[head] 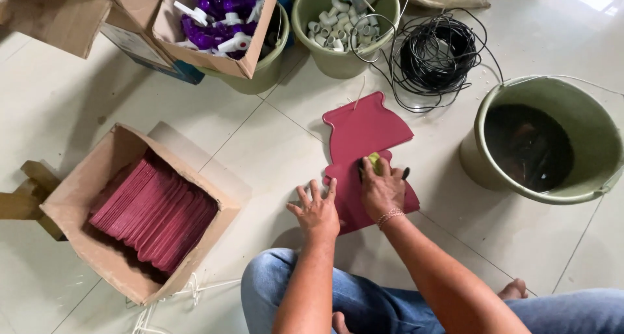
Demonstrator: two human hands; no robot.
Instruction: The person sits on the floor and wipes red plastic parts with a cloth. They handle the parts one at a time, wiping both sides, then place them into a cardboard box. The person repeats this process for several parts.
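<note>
L hand (316, 210) flat, fingers spread, pinning red sheet (365, 153) mid-floor | R hand (382, 188) clenched on yellow tool (374, 161) | risk: tool slips twd L fingers; sheet slides on tile

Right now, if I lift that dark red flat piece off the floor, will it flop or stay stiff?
The dark red panel probably stays fairly stiff: it lies flat with crisp edges. It looks thin, so likely light. On the glossy tile floor it may slide; the left hand braces it.

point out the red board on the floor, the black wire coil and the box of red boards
red board (364, 129), head view, its upper half
black wire coil (437, 54), head view, its left loops
box of red boards (71, 197), head view, cardboard left wall
</note>
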